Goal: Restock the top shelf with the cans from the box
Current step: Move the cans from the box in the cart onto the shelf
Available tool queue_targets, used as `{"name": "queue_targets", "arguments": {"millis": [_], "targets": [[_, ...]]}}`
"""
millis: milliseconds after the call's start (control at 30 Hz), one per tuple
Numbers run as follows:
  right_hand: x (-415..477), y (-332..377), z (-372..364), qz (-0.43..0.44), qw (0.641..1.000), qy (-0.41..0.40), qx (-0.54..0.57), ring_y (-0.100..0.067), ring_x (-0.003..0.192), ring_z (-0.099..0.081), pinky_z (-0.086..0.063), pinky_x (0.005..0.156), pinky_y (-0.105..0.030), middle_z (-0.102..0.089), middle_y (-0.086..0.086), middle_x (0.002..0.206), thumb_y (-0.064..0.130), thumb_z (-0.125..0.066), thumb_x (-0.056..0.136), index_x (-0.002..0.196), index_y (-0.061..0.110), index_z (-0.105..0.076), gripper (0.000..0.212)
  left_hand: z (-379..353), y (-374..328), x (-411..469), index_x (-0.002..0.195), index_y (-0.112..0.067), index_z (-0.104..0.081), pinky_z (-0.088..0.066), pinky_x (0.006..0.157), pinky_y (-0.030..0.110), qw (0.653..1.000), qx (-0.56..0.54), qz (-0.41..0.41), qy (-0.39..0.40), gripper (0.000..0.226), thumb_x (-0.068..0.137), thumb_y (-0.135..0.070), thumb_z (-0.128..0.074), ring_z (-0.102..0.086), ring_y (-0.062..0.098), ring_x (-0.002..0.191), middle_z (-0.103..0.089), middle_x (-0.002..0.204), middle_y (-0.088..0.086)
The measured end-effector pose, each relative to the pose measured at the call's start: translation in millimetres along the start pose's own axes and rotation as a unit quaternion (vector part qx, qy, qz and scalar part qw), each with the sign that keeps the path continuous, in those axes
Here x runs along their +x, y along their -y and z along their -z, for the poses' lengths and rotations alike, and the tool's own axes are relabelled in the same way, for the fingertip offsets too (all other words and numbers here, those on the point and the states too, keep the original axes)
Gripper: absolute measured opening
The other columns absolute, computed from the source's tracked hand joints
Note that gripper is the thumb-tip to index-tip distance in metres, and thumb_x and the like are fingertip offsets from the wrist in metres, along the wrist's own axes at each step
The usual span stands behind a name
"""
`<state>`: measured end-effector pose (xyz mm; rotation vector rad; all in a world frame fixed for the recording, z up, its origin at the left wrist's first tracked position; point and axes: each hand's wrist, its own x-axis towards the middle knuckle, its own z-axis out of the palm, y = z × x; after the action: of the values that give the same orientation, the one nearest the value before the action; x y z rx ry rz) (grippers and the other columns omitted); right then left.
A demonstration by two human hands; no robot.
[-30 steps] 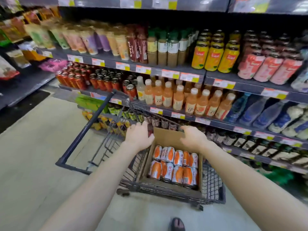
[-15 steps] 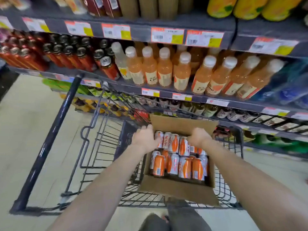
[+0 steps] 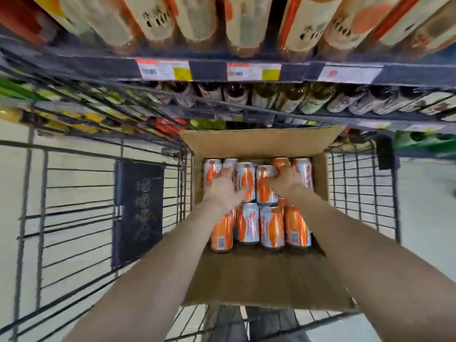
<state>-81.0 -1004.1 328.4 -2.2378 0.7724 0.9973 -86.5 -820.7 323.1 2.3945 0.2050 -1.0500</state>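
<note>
- One open cardboard box (image 3: 269, 275) sits in the basket of one wire shopping cart (image 3: 362, 193), flaps folded outward, against the shelving.
- Inside the box, orange-and-silver cans (image 3: 271, 225) stand upright in two rows: four show in the near row, and about six tops in the far row, though the hands hide part of that row, so the count is unsure.
- The left hand (image 3: 223, 191) is down among the far-row cans, fingers curled around one can on the left side; how firmly it grips, I cannot tell.
- The right hand (image 3: 286, 180) lies over the far-row cans on the right, fingers wrapped over a can top; the blur leaves the grip uncertain.
- Two bare forearms reach in from the lower edge.
- One dark panel (image 3: 138, 213) with faint symbols hangs on the cart's left section.
- Three price labels (image 3: 254, 71) show on the shelf edge above the box, with bottles above and below it.
</note>
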Motion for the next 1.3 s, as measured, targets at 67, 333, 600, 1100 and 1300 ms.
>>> {"name": "queue_targets", "arguments": {"millis": [67,333,600,1100,1300], "targets": [[13,-3,-11,0.000,1.000,-0.011,0.014,-0.034,0.116,-0.063,-0.045,0.082,-0.031,-0.067,-0.017,0.124,0.035,-0.076,0.088,0.122,0.003,-0.061,0.048,-14,-1,15,0.134,-0.007,-0.053,-0.055,0.082,0.034,1.000,-0.028,0.003,-0.001,0.067,0.092,-0.058,-0.067,-0.069,0.030,0.104,-0.070,0.114,0.013],[27,-9,-35,-0.013,0.998,-0.043,0.039,-0.030,0.105,-0.069,-0.052,0.076,-0.031,-0.071,-0.015,0.112,0.042,-0.088,0.075,0.106,0.003,-0.058,0.058,-39,2,39,0.146,-0.007,-0.047,-0.051,0.094,0.031,0.994,-0.099,0.024,-0.037,0.094,0.076,-0.058,-0.084,-0.063,0.028,0.121,-0.065,0.132,0.010],[22,-16,-37,0.002,0.989,-0.022,0.145,-0.023,0.086,-0.071,-0.062,0.079,-0.038,-0.070,-0.006,0.090,0.033,-0.092,0.070,0.099,0.011,-0.064,0.045,-43,9,40,0.129,-0.017,-0.052,-0.051,0.084,0.029,0.985,-0.160,0.067,-0.021,0.068,0.077,-0.041,-0.088,-0.065,0.019,0.110,-0.064,0.112,-0.002],[2,-28,-37,0.081,0.956,-0.055,0.278,-0.013,0.101,-0.072,-0.060,0.092,-0.040,-0.075,0.008,0.110,0.048,-0.090,0.051,0.125,0.025,-0.065,0.082,-15,17,6,0.123,-0.028,-0.050,-0.052,0.080,0.018,0.973,-0.227,-0.033,-0.041,0.062,0.077,-0.032,-0.090,-0.063,-0.003,0.094,-0.062,0.103,-0.018],[-71,-7,28,0.134,0.937,-0.083,0.311,-0.010,0.091,-0.075,-0.062,0.086,-0.040,-0.078,0.008,0.098,0.034,-0.093,0.058,0.114,0.025,-0.072,0.060,42,-16,-50,0.129,-0.025,-0.050,-0.054,0.090,0.026,0.964,-0.229,-0.115,-0.070,0.073,0.072,-0.034,-0.094,-0.064,0.001,0.101,-0.064,0.110,-0.015]]}}
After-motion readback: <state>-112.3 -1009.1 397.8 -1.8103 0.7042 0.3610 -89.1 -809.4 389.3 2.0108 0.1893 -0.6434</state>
